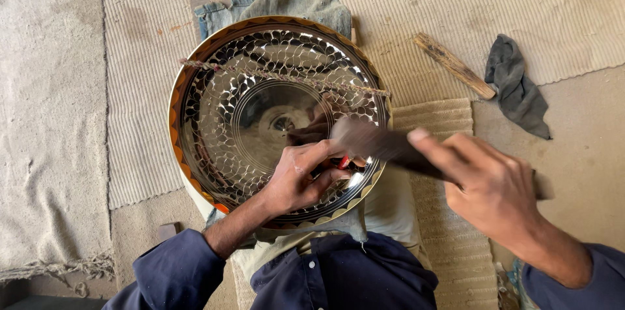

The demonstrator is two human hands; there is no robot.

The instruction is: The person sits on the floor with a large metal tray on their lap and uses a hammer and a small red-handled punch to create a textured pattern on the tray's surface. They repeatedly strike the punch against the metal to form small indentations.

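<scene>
Chasing the pattern into a round, shiny engraved metal tray (260,114) on my lap.

My left hand (301,180) pinches a small red-tipped punch (343,162) against the rim; my right hand (488,186) grips a blurred dark hammer (381,144). Next blow needs the punch steady.

Glossy metal bowl (260,114), wood stick (454,66).

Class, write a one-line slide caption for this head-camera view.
Left hand steadies a small red-tipped tool on a shiny patterned metal plate while the right hand swings a blurred hammer.
</scene>
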